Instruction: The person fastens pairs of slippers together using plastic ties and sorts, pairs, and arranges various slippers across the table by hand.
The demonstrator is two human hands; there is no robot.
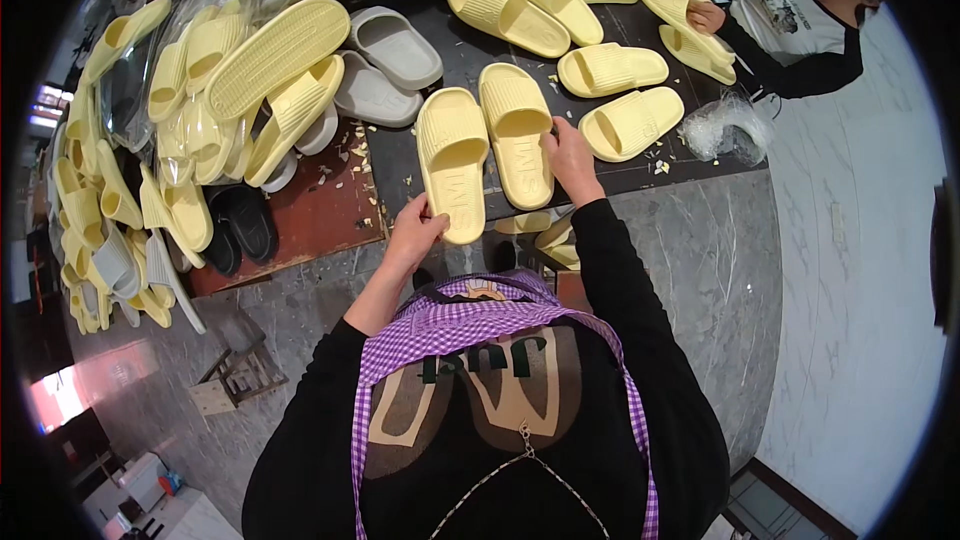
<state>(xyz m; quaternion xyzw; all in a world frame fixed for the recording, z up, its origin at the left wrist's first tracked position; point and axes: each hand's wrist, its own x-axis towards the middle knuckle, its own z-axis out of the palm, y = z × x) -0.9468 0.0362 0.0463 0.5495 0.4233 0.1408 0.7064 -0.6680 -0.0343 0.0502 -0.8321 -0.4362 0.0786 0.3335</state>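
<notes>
Two yellow slide slippers lie side by side in front of me at the table's near edge, straps away from me. My left hand [413,233] grips the heel end of the left slipper [457,175], thumb on top of the footbed. Closed on the side edge of the right slipper [520,135] is my right hand [573,162], with part of its fingers hidden. Just right of it rests another pair of yellow slippers [632,124]. A grey pair of slippers [398,48] sits to the left, touching a heap of yellow slippers [285,55].
Yellow and cream scraps dot the dark tabletop [465,45]. Crumpled clear plastic [727,130] lies at the right edge. Across the table a co-worker's hands [700,2] hold a yellow slipper. Black slippers [243,227] lie at the left; a small wooden stool [237,377] stands on the floor.
</notes>
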